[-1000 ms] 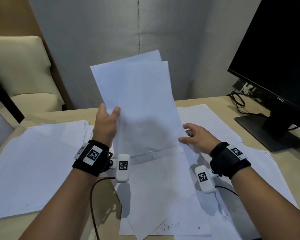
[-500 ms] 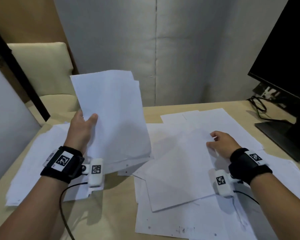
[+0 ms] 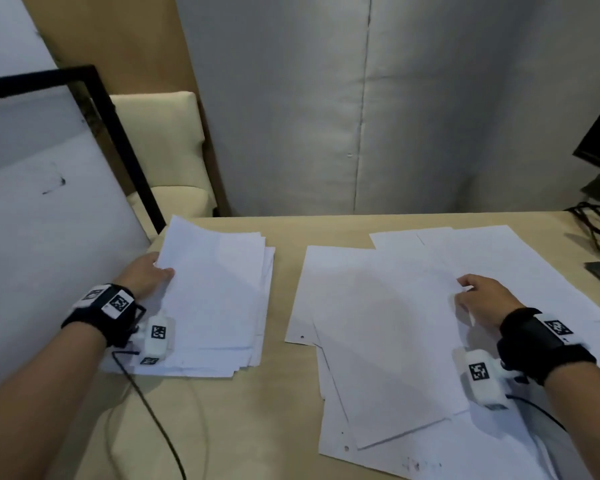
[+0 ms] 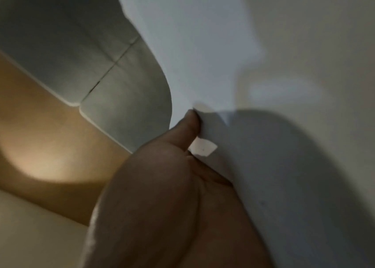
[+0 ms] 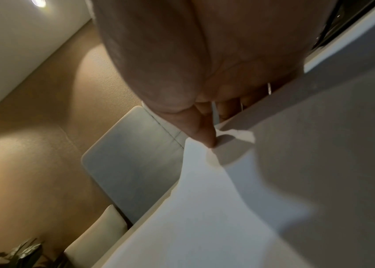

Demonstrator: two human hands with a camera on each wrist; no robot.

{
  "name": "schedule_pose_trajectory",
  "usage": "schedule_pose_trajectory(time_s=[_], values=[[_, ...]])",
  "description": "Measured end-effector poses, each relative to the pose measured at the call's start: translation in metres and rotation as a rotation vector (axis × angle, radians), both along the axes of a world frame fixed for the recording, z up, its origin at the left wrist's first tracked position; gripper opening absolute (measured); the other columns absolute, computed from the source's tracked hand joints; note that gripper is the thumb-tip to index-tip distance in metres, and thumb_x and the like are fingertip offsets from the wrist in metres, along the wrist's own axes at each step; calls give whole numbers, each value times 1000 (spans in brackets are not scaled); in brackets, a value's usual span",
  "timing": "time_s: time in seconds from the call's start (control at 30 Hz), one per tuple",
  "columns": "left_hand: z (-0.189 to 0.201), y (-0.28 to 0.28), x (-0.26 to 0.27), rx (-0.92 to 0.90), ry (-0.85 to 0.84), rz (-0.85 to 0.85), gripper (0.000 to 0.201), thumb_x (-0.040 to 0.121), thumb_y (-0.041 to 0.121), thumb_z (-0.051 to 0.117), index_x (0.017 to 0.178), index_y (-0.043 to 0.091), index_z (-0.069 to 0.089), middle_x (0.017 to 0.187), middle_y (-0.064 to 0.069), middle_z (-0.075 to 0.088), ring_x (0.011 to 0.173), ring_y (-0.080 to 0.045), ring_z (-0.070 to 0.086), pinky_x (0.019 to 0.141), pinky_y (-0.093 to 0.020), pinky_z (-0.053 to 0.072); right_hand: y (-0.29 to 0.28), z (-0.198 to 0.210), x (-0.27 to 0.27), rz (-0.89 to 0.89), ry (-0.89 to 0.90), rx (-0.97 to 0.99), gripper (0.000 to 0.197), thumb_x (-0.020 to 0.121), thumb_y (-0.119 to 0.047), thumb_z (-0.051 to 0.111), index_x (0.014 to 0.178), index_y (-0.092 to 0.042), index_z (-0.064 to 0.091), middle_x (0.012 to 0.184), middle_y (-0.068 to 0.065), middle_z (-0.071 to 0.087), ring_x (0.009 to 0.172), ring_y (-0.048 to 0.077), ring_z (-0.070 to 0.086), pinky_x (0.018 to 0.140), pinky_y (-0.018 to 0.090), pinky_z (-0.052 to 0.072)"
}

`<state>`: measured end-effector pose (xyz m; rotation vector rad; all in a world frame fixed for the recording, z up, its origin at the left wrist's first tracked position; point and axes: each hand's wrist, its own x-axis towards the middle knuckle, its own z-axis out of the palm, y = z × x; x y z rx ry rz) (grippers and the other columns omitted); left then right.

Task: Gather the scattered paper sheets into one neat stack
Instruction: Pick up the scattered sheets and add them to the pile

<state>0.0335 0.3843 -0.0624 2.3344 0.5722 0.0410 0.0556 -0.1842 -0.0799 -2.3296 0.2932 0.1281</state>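
The stack point(image 3: 219, 299) on the table's point(image 3: 281, 403) left side is pinched at its edge by the left hand point(image 3: 146, 277). A top sheet point(image 3: 381, 341) of the scattered sheets at right is pinched by the right hand point(image 3: 482, 299).

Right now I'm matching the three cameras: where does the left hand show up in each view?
Head: left hand at left of middle, gripping the left edge of the paper stack.
Left wrist: it fills the lower centre, thumb on the paper's edge.
Right wrist: not in it.
Shared landmark: the grey padded wall panel.
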Motion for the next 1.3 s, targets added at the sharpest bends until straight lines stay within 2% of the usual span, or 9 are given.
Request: schedule_pose_trajectory(time_s=[0.13,0.3,0.47,0.6,0.77,0.87,1.03,1.2,1.3], values=[[-8,0,1,309,111,-3,47,98,17,53,142,4,41,140,-22,53,123,-38,53,101,-40,42,9,-6,1,9,22,-24,17,90,4,50,92,-2,65,80,16,66,67,26,56,58,28,39],[-5,-6,-1,507,228,-57,79,96,16,48,158,32,1,128,-18,58,105,-35,62,91,-42,51,10,-10,3,11,18,-53,20,89,4,51,104,1,65,101,16,64,87,31,54,72,33,37],[1,-16,-2,774,405,-115,42,98,17,42,140,19,44,132,-17,42,120,-37,48,98,-45,48,10,-15,5,7,25,-59,28,90,2,52,116,2,64,114,18,62,93,30,52,78,32,36],[14,-36,0,949,306,-100,46,99,26,43,145,22,39,146,-14,33,133,-34,34,102,-46,39,12,-14,4,4,22,-50,26,90,4,52,112,2,65,114,21,65,88,32,55,68,33,39],[38,-115,6,523,-159,-423,41,99,35,54,137,20,54,133,-6,58,119,-23,54,100,-36,43,18,-1,-1,48,-21,5,16,92,1,52,100,-6,65,96,20,68,83,35,60,63,33,43],[45,-183,1,262,-157,-617,42,98,44,55,133,19,59,120,2,65,105,-14,59,87,-26,45,21,9,-7,108,-89,55,16,93,-5,54,101,-12,66,89,14,69,82,35,64,70,35,48],[24,-261,6,97,13,-815,73,85,65,61,146,30,42,127,7,59,114,-13,58,93,-27,45,20,37,-20,236,-211,223,18,95,-8,57,96,-21,69,81,2,70,69,21,62,68,31,47],[11,-294,15,7,-47,-926,12,91,28,68,99,22,63,84,13,63,74,-6,59,61,-13,42,3,52,-32,207,-306,289,16,95,-12,60,104,-19,70,83,-1,67,64,5,59,64,19,45],[2,-293,22,-50,-93,-846,5,90,18,66,86,15,65,78,7,65,68,-9,58,61,-20,43,-23,47,-33,76,-265,128,21,95,-21,58,114,-24,67,100,-1,67,84,14,63,67,17,46]])
